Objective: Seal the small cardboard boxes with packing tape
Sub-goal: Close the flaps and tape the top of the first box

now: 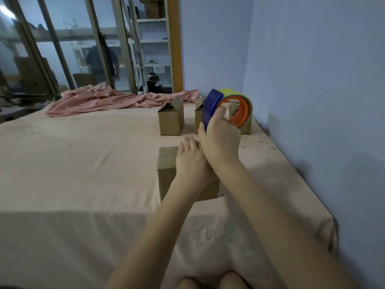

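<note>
Nearest the camera, the person's forearms reach out over the bed (83, 174), which is covered in a pale pink sheet. The left hand (190, 161) lies flat on top of the closed box (166, 170), its fingers (184, 146) straight and pressing the flaps down, gripping nothing. Just beyond and above those fingers, the right hand (219, 138) is curled round the blue handle of the tape dispenser (227, 107), holding it raised clear of the box with the orange-cored roll pointing away toward the wall. The relation that matters is this one — the box top sits directly below and slightly nearer than the dispenser, and the seam under the left hand appears to run away from the person, so the tape would likely need to come down at the far edge and be drawn back along that line. No tape strip can be made out on the box. Farther beyond the fingers stand two open boxes — one (171, 119) to the left, one (199, 119) partly hidden behind the dispenser — flaps up. Behind them lies a crumpled pink cloth (104, 100).
</note>
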The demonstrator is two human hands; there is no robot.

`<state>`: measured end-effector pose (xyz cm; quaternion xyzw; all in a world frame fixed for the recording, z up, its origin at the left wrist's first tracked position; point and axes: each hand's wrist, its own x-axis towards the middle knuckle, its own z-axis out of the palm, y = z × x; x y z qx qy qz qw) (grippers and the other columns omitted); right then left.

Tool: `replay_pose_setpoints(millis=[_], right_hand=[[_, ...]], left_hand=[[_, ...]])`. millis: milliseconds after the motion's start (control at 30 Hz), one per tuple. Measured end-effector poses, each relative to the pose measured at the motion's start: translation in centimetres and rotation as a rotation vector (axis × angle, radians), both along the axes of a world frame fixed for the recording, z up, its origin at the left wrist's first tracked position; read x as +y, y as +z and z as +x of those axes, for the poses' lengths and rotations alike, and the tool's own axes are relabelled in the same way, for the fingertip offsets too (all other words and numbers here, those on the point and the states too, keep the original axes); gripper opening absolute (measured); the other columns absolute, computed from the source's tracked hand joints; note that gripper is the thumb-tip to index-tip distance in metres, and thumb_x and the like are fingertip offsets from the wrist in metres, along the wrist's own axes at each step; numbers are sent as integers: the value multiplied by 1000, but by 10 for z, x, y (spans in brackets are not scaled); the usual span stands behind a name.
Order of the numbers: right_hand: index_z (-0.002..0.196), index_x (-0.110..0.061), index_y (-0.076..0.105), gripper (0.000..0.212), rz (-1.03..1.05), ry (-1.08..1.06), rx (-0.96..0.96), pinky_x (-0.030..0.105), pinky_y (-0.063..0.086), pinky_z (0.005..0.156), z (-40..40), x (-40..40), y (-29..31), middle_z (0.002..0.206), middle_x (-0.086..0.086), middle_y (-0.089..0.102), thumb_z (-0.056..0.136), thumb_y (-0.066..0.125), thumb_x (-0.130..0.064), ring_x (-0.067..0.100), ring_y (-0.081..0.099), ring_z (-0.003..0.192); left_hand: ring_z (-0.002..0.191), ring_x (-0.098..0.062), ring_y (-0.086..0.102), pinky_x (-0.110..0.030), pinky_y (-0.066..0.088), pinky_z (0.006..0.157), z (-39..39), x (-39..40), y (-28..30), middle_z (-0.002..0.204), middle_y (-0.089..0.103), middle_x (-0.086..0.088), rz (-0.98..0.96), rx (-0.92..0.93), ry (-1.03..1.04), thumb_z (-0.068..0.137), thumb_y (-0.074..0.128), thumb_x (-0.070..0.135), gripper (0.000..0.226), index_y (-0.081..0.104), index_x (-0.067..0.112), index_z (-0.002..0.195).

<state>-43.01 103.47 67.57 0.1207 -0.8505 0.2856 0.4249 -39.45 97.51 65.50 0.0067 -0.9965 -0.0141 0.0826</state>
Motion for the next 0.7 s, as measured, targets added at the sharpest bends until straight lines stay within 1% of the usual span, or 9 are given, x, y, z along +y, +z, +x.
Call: replay_pose_setpoints(millis=[100, 167, 233, 333, 400, 467, 567, 633, 700], right_hand=[[128, -5, 38, 61, 17, 19, -25, 31, 50, 75, -1, 0, 2, 114, 12, 62, 82, 69, -30, 26, 63, 95], [129, -3, 36, 67, -17, 9, -42, 28, 48, 68, -5, 4, 1, 112, 12, 63, 79, 72, -30, 25, 64, 91], [121, -5, 39, 56, -102, 7, -89, 21, 41, 58, -11, 12, 1, 100, 9, 63, 80, 70, -28, 22, 63, 81], [102, -12, 36, 38, -407, 95, -296, 20, 39, 53, -28, 33, -3, 87, 0, 54, 83, 66, -25, 16, 55, 72], [104, -11, 41, 36, -718, 176, -444, 18, 39, 53, -37, 47, -10, 85, -4, 55, 82, 68, -22, 13, 58, 74], [110, -11, 47, 40, -989, 217, -512, 19, 43, 53, -40, 57, -21, 82, -6, 56, 79, 71, -19, 9, 59, 75], [113, -9, 49, 47, -1249, 249, -531, 24, 50, 58, -40, 59, -32, 88, -2, 59, 74, 74, -17, 11, 60, 77], [115, -11, 48, 51, -1304, 247, -463, 21, 49, 52, -43, 57, -29, 95, -1, 60, 72, 75, -16, 12, 62, 80], [114, -7, 50, 50, -1351, 233, -381, 18, 46, 48, -47, 60, -21, 95, 0, 61, 71, 74, -16, 14, 63, 80]], left_hand=[[146, -29, 8, -40, 9, 119, 1, -5, -16, 158, 10, -15, 29, 118, -20, 85, 45, 64, 95, 7, 7, 151], [145, -27, 11, -39, 9, 118, 2, -7, -26, 157, 15, -14, -3, 183, 7, 82, 39, 72, 99, 12, 6, 150], [145, -27, 12, -38, 9, 117, -1, -7, -29, 157, 17, -14, -17, 202, 14, 81, 38, 75, 100, 15, 6, 150], [145, -28, 14, -39, 11, 117, -5, -4, -29, 156, 19, -16, 20, 225, 23, 80, 46, 71, 98, 20, 6, 148], [145, -30, 14, -40, 10, 117, -4, 1, -31, 155, 18, -18, 40, 225, 45, 78, 48, 69, 99, 20, 4, 148], [144, -30, 14, -40, 11, 117, -4, 3, -32, 155, 19, -18, 43, 232, 63, 76, 48, 69, 100, 21, 3, 148], [145, -29, 14, -39, 12, 117, -6, 2, -32, 155, 18, -17, 43, 256, 64, 76, 48, 70, 102, 20, 4, 148], [145, -29, 13, -39, 11, 117, -5, 1, -33, 156, 17, -17, 55, 255, 59, 75, 48, 71, 103, 18, 4, 148], [145, -28, 11, -38, 9, 117, -5, 0, -33, 157, 15, -16, 62, 252, 56, 75, 48, 71, 106, 13, 4, 149]])
